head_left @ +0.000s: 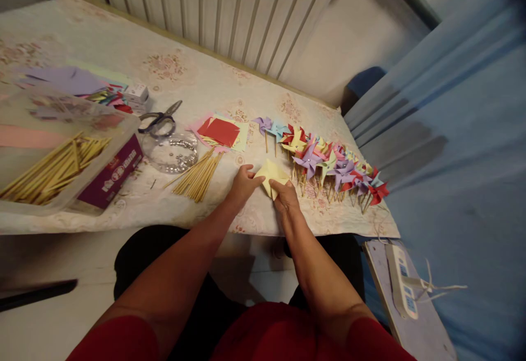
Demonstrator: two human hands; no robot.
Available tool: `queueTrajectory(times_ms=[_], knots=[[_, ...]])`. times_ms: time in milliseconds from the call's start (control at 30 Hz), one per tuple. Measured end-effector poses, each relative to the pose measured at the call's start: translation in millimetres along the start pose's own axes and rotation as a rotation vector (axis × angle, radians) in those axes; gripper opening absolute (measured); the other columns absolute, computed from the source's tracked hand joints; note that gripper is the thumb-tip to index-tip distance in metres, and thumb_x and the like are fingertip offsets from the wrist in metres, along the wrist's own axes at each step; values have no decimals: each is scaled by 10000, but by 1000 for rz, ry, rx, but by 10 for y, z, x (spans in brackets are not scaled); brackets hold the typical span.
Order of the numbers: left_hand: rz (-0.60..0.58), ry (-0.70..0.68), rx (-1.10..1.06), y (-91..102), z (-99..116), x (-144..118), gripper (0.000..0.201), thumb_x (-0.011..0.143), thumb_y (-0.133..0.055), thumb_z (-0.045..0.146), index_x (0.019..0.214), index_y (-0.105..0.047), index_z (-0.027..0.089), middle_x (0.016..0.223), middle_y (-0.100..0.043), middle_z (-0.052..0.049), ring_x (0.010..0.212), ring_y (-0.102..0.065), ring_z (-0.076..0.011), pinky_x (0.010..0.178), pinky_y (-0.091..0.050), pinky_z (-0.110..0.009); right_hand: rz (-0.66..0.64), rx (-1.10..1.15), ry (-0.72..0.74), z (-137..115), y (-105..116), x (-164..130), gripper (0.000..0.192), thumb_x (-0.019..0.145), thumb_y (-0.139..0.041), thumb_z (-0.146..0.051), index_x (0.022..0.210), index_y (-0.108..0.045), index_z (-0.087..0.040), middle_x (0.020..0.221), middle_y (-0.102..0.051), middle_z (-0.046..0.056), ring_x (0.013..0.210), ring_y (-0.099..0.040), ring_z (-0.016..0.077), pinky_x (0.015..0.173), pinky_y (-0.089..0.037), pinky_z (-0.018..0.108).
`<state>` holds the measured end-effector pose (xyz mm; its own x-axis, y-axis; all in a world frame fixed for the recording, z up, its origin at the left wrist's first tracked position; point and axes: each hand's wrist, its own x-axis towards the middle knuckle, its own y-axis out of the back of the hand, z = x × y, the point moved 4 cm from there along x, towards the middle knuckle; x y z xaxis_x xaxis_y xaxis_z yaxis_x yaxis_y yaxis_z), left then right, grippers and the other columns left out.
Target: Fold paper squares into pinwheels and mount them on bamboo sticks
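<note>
A pale yellow paper piece (270, 171), partly folded with pointed corners, is held just over the tablecloth near the front edge. My right hand (286, 195) pinches its lower right part, thumb on top and fingers beneath. From the left, my left hand (245, 181) grips its edge with thumb and curled fingers. To the right of my hands lie many finished paper pinwheels (308, 158) on sticks, in rows. Left of my hands is a fan of thin wooden sticks (199, 177), with a stack of coloured paper squares (219, 132) behind it.
A round clear dish (171, 153) holds small shiny pins or beads, with scissors (160, 121) behind it. A plastic bin (98, 177) of sticks stands at the left, by loose paper (68, 80). A power strip (401, 281) lies on a lower surface at right, beside a blue curtain (464, 109).
</note>
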<state>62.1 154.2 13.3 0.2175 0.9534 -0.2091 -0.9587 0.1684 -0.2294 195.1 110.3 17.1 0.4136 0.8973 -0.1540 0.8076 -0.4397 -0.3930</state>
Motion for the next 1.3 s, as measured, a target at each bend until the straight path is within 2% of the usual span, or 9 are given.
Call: queueTrajectory(times_ms=[67, 167, 467, 733, 933, 1133, 1300], knots=[[-48, 46, -137, -19, 0, -36, 483, 644, -758, 258, 1079, -587, 139, 884, -659, -38, 760, -625, -156, 747, -489, -295, 15, 18, 21, -9, -38, -3, 455, 577, -775, -144, 1011, -646, -184, 857, -758, 7, 766, -712, 191, 749, -596, 301], [-107, 94, -210, -56, 5, -91, 385, 609, -775, 273, 943, -640, 137, 815, -673, -30, 710, -616, -151, 714, -482, -285, 18, 15, 33, -18, -121, -6, 432, 588, -767, -152, 998, -639, -193, 851, -748, 8, 766, -707, 192, 749, -595, 309], [-44, 110, -486, -93, 0, -114, 347, 616, -739, 213, 945, -648, 150, 847, -704, -29, 765, -654, -156, 779, -532, -310, -12, 46, 76, 17, -347, -5, 386, 590, -729, -187, 965, -635, -187, 859, -743, 13, 798, -694, 186, 816, -577, 321], [-75, 90, -457, -145, -37, -100, 157, 642, -712, 274, 726, -646, 159, 634, -621, 12, 705, -620, -144, 748, -511, -275, -9, 59, 45, 76, -377, -6, 392, 599, -738, -197, 975, -629, -182, 846, -735, 9, 753, -684, 173, 771, -576, 304], [-4, 104, -470, -125, -76, -76, 138, 622, -713, 251, 689, -641, 154, 603, -607, 20, 649, -597, -130, 708, -499, -266, 29, 60, 79, 98, -415, -41, 398, 577, -757, -194, 955, -632, -181, 763, -717, -5, 729, -673, 169, 747, -571, 294], [17, 115, -464, -116, -94, -59, 107, 626, -710, 218, 671, -634, 157, 549, -578, 30, 654, -614, -145, 692, -503, -272, 30, 44, 75, 120, -415, -44, 399, 592, -750, -196, 974, -636, -176, 815, -734, 6, 743, -685, 172, 759, -573, 303], [27, 126, -468, -109, -59, -80, 92, 626, -686, 189, 708, -655, 159, 589, -623, 23, 664, -627, -146, 692, -504, -267, -5, 74, 54, 98, -401, -41, 430, 580, -765, -185, 991, -637, -180, 876, -749, 13, 782, -701, 176, 774, -577, 299]])
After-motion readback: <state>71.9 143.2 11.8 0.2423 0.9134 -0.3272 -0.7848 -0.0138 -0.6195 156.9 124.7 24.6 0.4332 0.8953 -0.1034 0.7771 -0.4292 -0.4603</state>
